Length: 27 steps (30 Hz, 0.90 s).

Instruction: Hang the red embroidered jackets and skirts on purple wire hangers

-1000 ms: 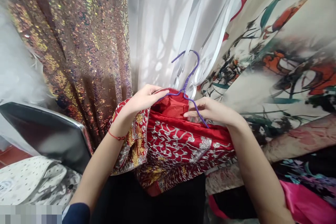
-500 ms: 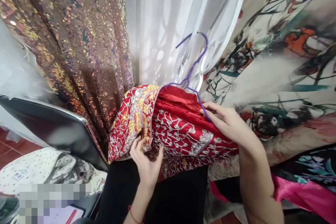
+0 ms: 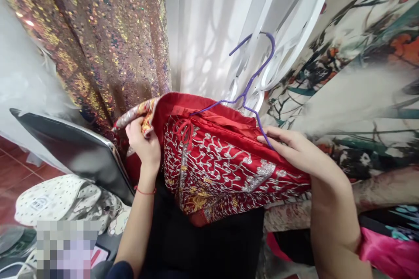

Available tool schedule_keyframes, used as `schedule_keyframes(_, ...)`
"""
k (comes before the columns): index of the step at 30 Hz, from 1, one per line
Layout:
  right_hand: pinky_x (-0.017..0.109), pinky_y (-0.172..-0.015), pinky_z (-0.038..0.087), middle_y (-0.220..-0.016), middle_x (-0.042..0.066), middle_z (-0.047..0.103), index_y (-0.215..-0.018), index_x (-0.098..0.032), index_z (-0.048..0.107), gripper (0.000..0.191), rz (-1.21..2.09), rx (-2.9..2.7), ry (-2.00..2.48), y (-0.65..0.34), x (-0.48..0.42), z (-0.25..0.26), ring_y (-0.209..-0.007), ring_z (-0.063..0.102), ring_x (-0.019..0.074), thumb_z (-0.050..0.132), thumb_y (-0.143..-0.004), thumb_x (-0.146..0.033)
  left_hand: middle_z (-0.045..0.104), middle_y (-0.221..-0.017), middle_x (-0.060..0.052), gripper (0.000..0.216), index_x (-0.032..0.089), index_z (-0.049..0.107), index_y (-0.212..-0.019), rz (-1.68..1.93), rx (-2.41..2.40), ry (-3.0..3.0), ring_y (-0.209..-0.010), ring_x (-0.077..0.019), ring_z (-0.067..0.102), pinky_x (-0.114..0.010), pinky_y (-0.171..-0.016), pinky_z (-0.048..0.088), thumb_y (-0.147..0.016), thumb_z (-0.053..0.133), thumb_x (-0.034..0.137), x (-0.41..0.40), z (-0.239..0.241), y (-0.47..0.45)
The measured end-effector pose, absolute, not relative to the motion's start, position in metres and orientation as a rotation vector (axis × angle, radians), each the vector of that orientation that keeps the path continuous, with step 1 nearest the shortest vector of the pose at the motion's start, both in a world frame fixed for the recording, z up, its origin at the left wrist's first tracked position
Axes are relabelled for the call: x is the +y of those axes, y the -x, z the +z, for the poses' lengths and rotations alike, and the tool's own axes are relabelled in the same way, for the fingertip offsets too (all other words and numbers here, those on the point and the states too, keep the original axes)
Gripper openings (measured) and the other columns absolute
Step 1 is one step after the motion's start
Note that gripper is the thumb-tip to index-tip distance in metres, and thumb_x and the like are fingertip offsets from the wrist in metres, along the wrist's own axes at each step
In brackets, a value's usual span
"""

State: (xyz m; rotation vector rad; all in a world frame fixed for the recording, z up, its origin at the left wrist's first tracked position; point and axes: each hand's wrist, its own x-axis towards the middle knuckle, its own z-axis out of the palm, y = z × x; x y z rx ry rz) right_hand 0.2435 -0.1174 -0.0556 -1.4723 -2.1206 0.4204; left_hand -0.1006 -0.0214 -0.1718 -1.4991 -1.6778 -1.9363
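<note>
A red embroidered garment with silver and gold patterns lies across my lap. My left hand is closed on its front flap, which is pulled aside to the left. The opened flap bares red lining and a small red tie beneath. A purple wire hanger sits inside the garment, its hook pointing up. My right hand pinches the hanger's right arm together with the garment's edge. The right fingertips are partly behind the cloth.
A sequined curtain-like cloth hangs at the left, white sheer fabric behind. Flower-printed cloth hangs at the right. A dark panel with a light edge leans at left, above a spotted white cloth. Pink satin lies lower right.
My left hand has taken hold of the front flap and drawn it left, uncovering the lining and the red tie. My right hand keeps its hold on the hanger.
</note>
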Motion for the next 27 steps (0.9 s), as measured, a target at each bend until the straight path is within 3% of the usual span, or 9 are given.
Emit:
schedule_keyframes(6,0.030,-0.086,0.055,-0.100,0.003,0.075,-0.098,-0.023,0.071,0.039,0.547,-2.189,1.500,-0.257,-0.118,-0.052,-0.094,0.070,0.0225,0.046,-0.098,-0.052,0.068,-0.105,-0.010,0.021,0.017,0.063,-0.103,-1.983,-1.465,1.653,-0.100,-0.0226,0.062,-0.038,-0.096,0.047,-0.095,0.048,0.029,0.014,-0.115,0.094)
schedule_keyframes(11,0.037,-0.100,0.055,-0.109,0.003,0.078,-0.114,-0.024,0.075,0.040,0.727,-2.364,1.414,-0.262,-0.113,-0.051,-0.103,0.073,0.0261,0.049,-0.093,-0.045,0.071,-0.088,-0.005,0.013,0.016,0.067,-0.090,-1.845,-1.650,2.039,-0.079,-0.0171,0.061,-0.028,-0.080,0.047,-0.086,0.061,0.027,0.025,-0.117,0.097)
schedule_keyframes(16,0.043,-0.103,0.055,-0.119,0.004,0.076,-0.122,-0.024,0.074,0.042,0.733,-2.291,1.466,-0.265,-0.110,-0.053,-0.110,0.072,0.0288,0.054,-0.090,-0.043,0.064,-0.068,0.000,0.021,0.016,0.068,-0.083,-1.749,-1.834,2.077,-0.059,-0.0121,0.047,-0.025,-0.062,0.038,-0.083,0.067,0.037,0.035,-0.119,0.106)
schedule_keyframes(23,0.042,-0.103,0.055,-0.121,0.006,0.075,-0.123,-0.023,0.073,0.045,0.891,-2.199,1.415,-0.266,-0.119,-0.055,-0.109,0.072,0.0274,0.056,-0.093,-0.052,0.062,-0.080,-0.004,0.023,0.018,0.063,-0.089,-1.863,-1.658,1.654,-0.071,-0.0162,0.054,-0.029,-0.071,0.040,-0.094,0.047,0.033,0.037,-0.085,0.099)
schedule_keyframes(27,0.042,-0.099,0.057,-0.120,0.007,0.076,-0.120,-0.023,0.074,0.051,0.992,-2.091,1.432,-0.271,-0.121,-0.059,-0.110,0.072,0.0282,0.060,-0.089,-0.061,0.063,-0.078,-0.005,0.021,0.020,0.065,-0.090,-1.595,-1.753,1.843,-0.073,-0.0195,0.058,-0.029,-0.069,0.038,-0.092,0.055,0.038,0.021,-0.077,0.105)
